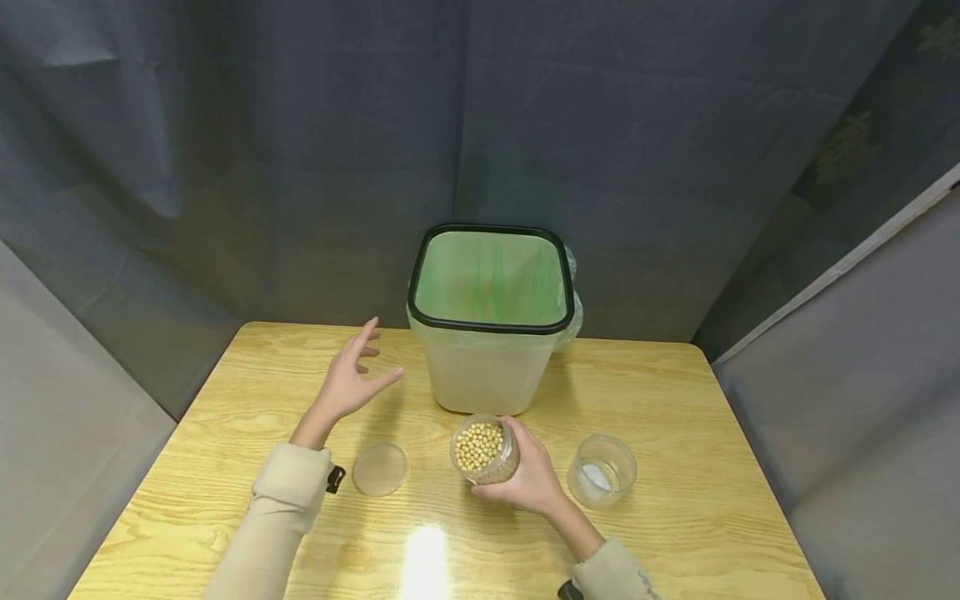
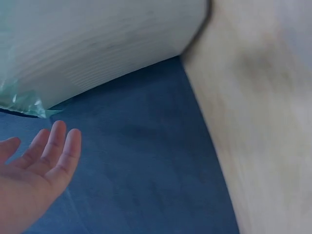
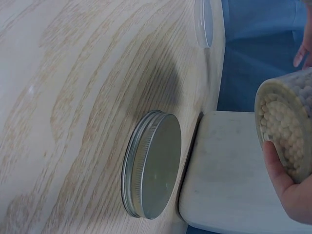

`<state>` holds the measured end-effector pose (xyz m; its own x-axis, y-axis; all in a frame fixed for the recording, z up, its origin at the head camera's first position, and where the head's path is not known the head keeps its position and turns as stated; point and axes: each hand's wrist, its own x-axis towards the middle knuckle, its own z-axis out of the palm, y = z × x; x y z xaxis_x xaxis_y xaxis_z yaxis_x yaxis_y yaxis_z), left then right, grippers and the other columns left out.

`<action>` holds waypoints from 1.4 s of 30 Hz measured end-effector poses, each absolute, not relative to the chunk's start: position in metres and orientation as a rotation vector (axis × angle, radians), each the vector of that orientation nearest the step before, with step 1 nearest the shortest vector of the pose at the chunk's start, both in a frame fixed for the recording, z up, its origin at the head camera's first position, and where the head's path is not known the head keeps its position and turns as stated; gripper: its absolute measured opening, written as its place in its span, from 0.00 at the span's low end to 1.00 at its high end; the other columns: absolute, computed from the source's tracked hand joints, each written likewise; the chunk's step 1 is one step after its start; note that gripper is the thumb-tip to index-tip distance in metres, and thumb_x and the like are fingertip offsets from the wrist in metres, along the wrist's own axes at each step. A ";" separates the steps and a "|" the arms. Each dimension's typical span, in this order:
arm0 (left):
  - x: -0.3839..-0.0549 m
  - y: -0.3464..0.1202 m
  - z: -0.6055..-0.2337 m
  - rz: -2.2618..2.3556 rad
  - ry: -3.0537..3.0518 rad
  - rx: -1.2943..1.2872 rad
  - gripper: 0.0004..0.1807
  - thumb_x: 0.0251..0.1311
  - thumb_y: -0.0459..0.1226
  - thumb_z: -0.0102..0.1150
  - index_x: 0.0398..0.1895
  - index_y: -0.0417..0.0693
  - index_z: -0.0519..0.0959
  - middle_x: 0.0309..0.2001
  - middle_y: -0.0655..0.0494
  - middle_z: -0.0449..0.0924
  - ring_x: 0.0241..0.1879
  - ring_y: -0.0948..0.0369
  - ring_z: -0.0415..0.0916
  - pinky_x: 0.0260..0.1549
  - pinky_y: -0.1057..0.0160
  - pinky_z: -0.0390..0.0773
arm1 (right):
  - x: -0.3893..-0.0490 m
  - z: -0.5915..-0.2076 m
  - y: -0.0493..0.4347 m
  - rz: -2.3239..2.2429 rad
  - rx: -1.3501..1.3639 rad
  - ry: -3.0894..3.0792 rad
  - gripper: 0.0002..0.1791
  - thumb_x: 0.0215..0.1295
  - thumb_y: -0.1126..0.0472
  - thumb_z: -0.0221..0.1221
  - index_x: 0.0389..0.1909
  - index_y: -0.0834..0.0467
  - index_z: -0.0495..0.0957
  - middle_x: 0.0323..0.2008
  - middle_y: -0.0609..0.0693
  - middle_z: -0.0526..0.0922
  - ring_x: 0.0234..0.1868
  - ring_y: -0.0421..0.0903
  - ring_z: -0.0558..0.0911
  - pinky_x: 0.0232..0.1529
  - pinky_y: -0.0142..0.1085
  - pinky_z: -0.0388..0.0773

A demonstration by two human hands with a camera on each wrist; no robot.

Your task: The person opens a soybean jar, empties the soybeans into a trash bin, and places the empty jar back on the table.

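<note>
My right hand (image 1: 525,479) grips a clear jar (image 1: 504,471) around its side, lifted over the table and tilted. Yellowish soybeans (image 1: 478,446) fill it, and its top has no lid on. The right wrist view shows the jar's bottom, with beans (image 3: 280,126) pressed against it and a thumb along the edge. My left hand (image 1: 348,379) hovers left of the bin, fingers spread and holding nothing. In the left wrist view that hand (image 2: 36,180) has its palm turned up. A silver screw lid (image 3: 158,168) lies on the table below the jar; the hand hides it in the head view.
A pale bin (image 1: 487,371) with a black rim and green liner bag (image 1: 491,275) stands at the table's back. Left of the jar lies a clear round lid (image 1: 380,469). Right of my hand is a clear round container (image 1: 618,467) with something white (image 1: 596,477) inside.
</note>
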<state>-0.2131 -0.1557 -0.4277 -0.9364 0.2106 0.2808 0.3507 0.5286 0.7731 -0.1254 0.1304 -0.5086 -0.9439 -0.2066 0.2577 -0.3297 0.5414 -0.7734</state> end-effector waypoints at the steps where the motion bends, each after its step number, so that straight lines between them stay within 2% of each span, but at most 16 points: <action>1: -0.216 -0.155 -0.424 -1.383 -2.602 -0.489 0.46 0.52 0.42 0.64 0.70 0.44 0.49 0.61 0.39 0.60 0.53 0.43 0.67 0.44 0.43 0.71 | -0.125 -0.508 0.130 1.365 0.460 -2.636 0.54 0.24 0.49 0.75 0.59 0.59 0.63 0.53 0.57 0.72 0.51 0.57 0.73 0.49 0.54 0.69; 13: -0.246 -0.136 -0.393 -1.454 -2.557 -0.488 0.44 0.55 0.45 0.61 0.71 0.50 0.49 0.62 0.41 0.61 0.54 0.43 0.66 0.45 0.46 0.72 | -0.123 -0.506 0.131 1.376 0.470 -2.608 0.54 0.24 0.48 0.76 0.59 0.60 0.63 0.53 0.58 0.72 0.51 0.57 0.73 0.48 0.54 0.69; 23: -0.257 -0.128 -0.390 -1.572 -2.561 -0.450 0.42 0.55 0.48 0.59 0.71 0.57 0.50 0.63 0.44 0.61 0.58 0.44 0.62 0.51 0.45 0.67 | -0.120 -0.503 0.132 1.381 0.440 -2.618 0.55 0.23 0.49 0.76 0.59 0.60 0.63 0.52 0.58 0.73 0.50 0.57 0.74 0.48 0.53 0.70; 30: -0.261 -0.122 -0.388 -1.620 -2.514 -0.512 0.38 0.56 0.42 0.60 0.69 0.49 0.56 0.56 0.41 0.68 0.53 0.46 0.67 0.50 0.48 0.68 | -0.119 -0.491 0.141 1.495 0.374 -2.593 0.55 0.25 0.53 0.77 0.61 0.60 0.62 0.52 0.59 0.73 0.50 0.57 0.74 0.48 0.52 0.71; 36: -0.253 -0.115 -0.374 -1.674 -2.497 -0.529 0.37 0.56 0.35 0.58 0.68 0.40 0.55 0.54 0.35 0.70 0.53 0.43 0.67 0.51 0.46 0.66 | -0.123 -0.471 0.155 1.578 0.389 -2.531 0.55 0.27 0.56 0.77 0.62 0.60 0.60 0.55 0.59 0.70 0.51 0.58 0.72 0.49 0.53 0.70; 38: -0.247 -0.113 -0.366 -1.686 -2.501 -0.526 0.36 0.57 0.33 0.57 0.68 0.36 0.54 0.54 0.33 0.69 0.53 0.42 0.66 0.52 0.46 0.66 | -0.120 -0.452 0.156 1.588 0.408 -2.522 0.54 0.28 0.60 0.76 0.62 0.64 0.59 0.54 0.62 0.70 0.51 0.60 0.72 0.49 0.54 0.70; 42: -0.240 -0.112 -0.359 -1.713 -2.500 -0.522 0.37 0.57 0.33 0.56 0.68 0.36 0.52 0.54 0.33 0.69 0.54 0.43 0.66 0.52 0.47 0.66 | -0.123 -0.435 0.163 1.561 0.421 -2.519 0.54 0.26 0.64 0.76 0.61 0.66 0.59 0.54 0.64 0.70 0.52 0.61 0.71 0.51 0.54 0.68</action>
<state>-0.2396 -0.1123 -0.3589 -0.9402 0.2389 0.2428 0.3126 0.3222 0.8936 -0.1230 0.1630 -0.4345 -0.9495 -0.1583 0.2707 -0.3129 0.4195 -0.8521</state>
